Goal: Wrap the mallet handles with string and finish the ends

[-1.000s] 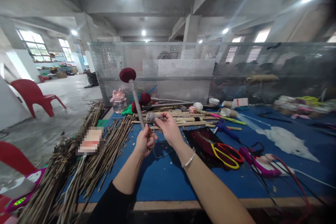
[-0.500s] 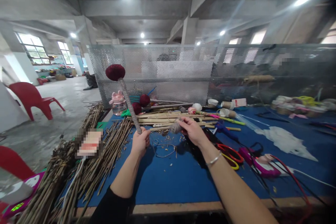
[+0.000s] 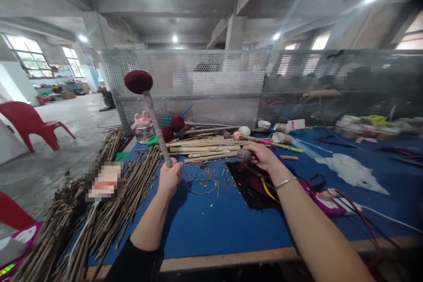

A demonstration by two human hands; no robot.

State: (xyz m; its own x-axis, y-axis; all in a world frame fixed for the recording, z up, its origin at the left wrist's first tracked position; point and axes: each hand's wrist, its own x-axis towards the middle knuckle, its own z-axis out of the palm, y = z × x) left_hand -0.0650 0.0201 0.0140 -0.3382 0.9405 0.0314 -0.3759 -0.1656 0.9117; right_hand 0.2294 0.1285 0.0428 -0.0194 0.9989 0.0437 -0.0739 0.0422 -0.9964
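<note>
My left hand (image 3: 170,178) is closed around the lower end of a stick (image 3: 156,125) wrapped in grey cord, tilted left, with a dark red padded ball (image 3: 139,82) on top. Over the table to the right, my right hand (image 3: 262,157) grips a small spool of grey cord (image 3: 244,155). A loose loop of thin cord (image 3: 203,186) lies on the blue table between the hands. Below my right hand rests a dark cloth (image 3: 243,185) with yellow-handled scissors (image 3: 268,188), partly hidden by my forearm.
Bundles of thin brown twigs (image 3: 124,202) cover the table's left side. Pale sticks (image 3: 208,150) and more dark red balls (image 3: 177,123) lie at the back, before a perforated metal screen (image 3: 224,83). White plastic (image 3: 352,172) and a purple power strip (image 3: 330,202) sit at right.
My right hand has moved right, away from my left, with the spool of cord. The stick in my left hand has shifted left and leans further. The cord loop now lies on the table.
</note>
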